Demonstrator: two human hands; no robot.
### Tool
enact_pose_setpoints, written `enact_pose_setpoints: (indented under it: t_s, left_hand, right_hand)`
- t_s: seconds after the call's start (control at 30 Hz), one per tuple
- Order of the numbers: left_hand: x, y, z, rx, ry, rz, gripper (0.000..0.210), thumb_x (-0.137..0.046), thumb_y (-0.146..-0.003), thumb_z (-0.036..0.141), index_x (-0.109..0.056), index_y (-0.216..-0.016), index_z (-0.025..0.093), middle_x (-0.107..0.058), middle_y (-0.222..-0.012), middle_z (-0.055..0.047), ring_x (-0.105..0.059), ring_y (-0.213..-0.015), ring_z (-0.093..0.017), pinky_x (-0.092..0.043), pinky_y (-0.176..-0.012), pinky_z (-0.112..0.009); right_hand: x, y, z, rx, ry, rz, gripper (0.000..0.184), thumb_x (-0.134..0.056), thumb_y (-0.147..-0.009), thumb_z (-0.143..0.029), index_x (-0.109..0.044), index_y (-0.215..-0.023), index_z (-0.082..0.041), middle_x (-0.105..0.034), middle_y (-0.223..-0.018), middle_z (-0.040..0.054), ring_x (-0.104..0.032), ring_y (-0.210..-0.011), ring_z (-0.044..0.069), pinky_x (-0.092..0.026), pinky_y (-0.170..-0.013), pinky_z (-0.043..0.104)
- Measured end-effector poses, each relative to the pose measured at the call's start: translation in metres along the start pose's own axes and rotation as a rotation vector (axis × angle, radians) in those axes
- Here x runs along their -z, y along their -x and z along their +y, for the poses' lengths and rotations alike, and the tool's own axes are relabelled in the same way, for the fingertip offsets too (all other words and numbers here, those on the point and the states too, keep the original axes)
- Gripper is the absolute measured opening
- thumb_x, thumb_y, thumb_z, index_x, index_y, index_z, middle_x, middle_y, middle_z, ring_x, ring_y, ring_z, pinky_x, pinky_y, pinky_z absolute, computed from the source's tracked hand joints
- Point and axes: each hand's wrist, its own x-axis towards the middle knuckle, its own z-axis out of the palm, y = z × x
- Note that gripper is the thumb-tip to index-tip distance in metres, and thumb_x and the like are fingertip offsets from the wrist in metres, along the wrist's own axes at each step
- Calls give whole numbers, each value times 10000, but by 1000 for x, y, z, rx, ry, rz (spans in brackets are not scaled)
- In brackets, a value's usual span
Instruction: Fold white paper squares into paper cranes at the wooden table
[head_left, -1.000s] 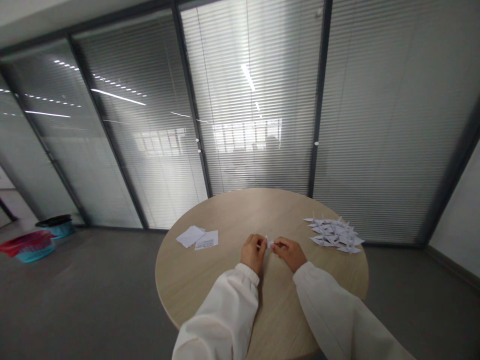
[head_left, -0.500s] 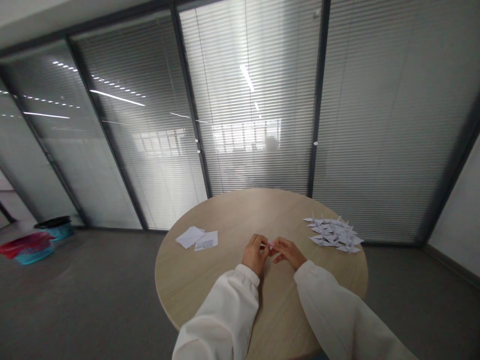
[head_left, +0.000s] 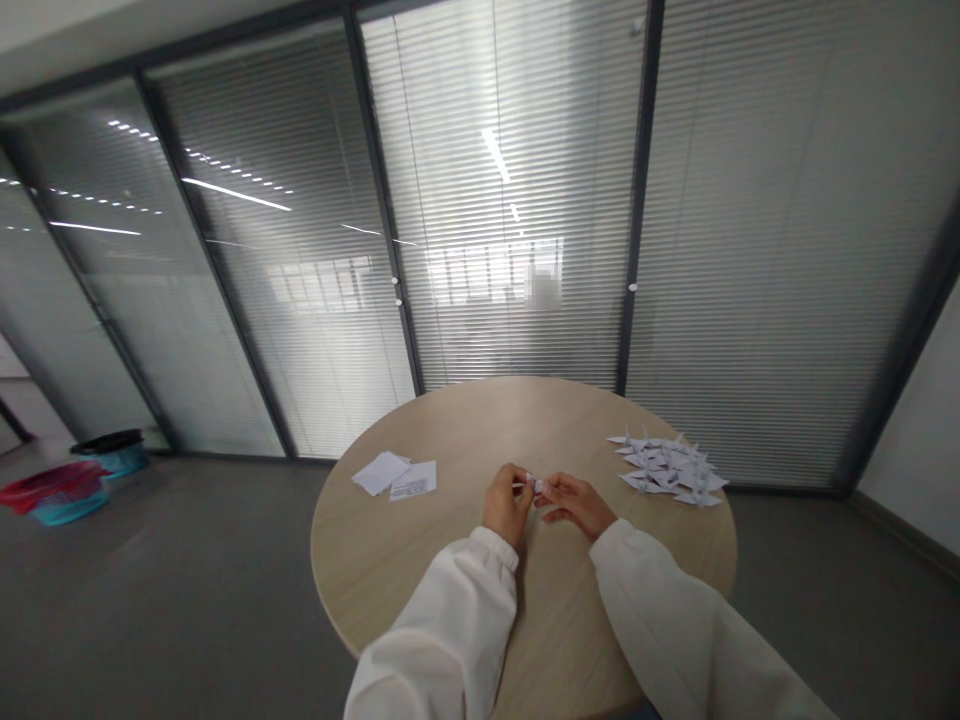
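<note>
Over the middle of the round table, my left hand (head_left: pixel 507 505) pinches a small folded piece of white paper (head_left: pixel 534 484). My right hand (head_left: pixel 576 502) grips the same paper from the other side with thumb and forefinger, its lower fingers curled loosely. Most of the paper is covered by my fingers, so its exact shape is hard to make out. A heap of folded paper cranes (head_left: pixel 667 468) lies to the right of my right hand. Left of my left hand are a few flat paper sheets (head_left: pixel 381 472), one with printed lines.
The round wooden table (head_left: pixel 420 560) has its far edge close to a glass partition (head_left: pixel 517 330) with blinds. On the floor at far left stand a blue bin with a red liner (head_left: pixel 64 505) and another with a black liner (head_left: pixel 120 460).
My fingers have shifted slightly around the folded paper, and a little more of it shows between my hands. The crane heap and the flat sheets have stayed put.
</note>
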Motion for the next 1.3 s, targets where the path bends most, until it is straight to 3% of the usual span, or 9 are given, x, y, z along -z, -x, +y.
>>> enact_pose_setpoints:
  t_s: [0.2, 0.43, 0.67, 0.87, 1.03, 1.3]
  left_hand:
    - [-1, -1, -3, 46, 30, 23, 91, -527, -733, 267, -512, -739, 178, -575, -737, -2, -571, -672, -107, -499, -631, -245]
    - [-1, -4, -9, 106, 10, 90, 138, -518, -734, 305, -488, -688, 178, -583, -684, 3, -569, -663, -117, -463, -604, -231]
    - [-1, 0, 0, 31, 14, -46, 139, -500, -752, 314, -516, -723, 179, -574, -708, 1, -566, -653, -109, -486, -626, -243]
    - [-1, 2, 3, -1, 31, -47, 126, -498, -756, 302, -527, -742, 180, -578, -727, -2, -570, -684, -109, -495, -677, -257]
    - [-2, 0, -2, 30, 34, -32, 134, -528, -734, 289, -569, -800, 180, -584, -732, -11, -571, -693, -115, -484, -665, -244]
    - [-4, -6, -8, 185, 153, 5, 224, -542, -705, 366, -587, -644, 156, -570, -620, -12, -546, -616, -127, -469, -597, -238]
  right_hand:
    - [3, -2, 3, 13, 12, -8, 333, -655, -616, -456, -611, -754, -157, -621, -742, 25, -611, -767, 171, -519, -586, 260]
    - [0, -1, 1, 36, 84, 70, 298, -652, -590, -437, -589, -642, -150, -631, -666, 10, -603, -674, 148, -517, -570, 265]
    - [-4, -1, 4, 16, 197, 20, 282, -596, -637, -431, -531, -658, -158, -610, -617, -4, -573, -555, 118, -452, -420, 202]
    - [1, -3, 10, 54, 277, 8, 253, -563, -683, -401, -576, -704, -149, -613, -640, 4, -525, -486, 84, -333, -349, 153]
    - [6, -6, 13, 115, 308, 2, 237, -568, -679, -383, -606, -692, -150, -578, -547, -24, -454, -413, 63, -332, -376, 168]
    - [6, -7, 15, 135, 286, 38, 180, -599, -639, -327, -604, -695, -155, -536, -486, -48, -431, -391, 66, -328, -378, 173]
